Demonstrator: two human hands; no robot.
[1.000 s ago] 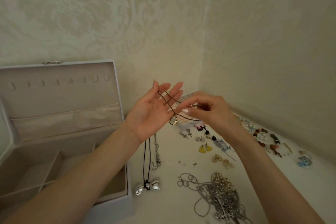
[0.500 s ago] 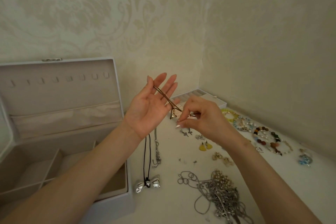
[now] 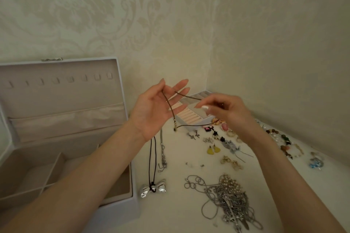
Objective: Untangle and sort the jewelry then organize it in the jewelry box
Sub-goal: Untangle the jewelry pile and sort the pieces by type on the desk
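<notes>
Brown cord necklace (image 3: 169,107) is up in the air between both hands, just right of the open jewelry box (image 3: 56,98). Left hand (image 3: 153,113) lies open, palm up, with the cord looped over straight fingers. Right hand (image 3: 227,111) curls in and seems to pinch the strands, though blur hides the fingertips. The cord looks light, limp and snag-prone, so it's best pinched near the clasp beads. The strands run left-right; the clasp end dangles down.

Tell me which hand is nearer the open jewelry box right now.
Left. The left hand is raised just right of the jewelry box lid; the right hand, pinching the brown cord, is farther right.
</notes>
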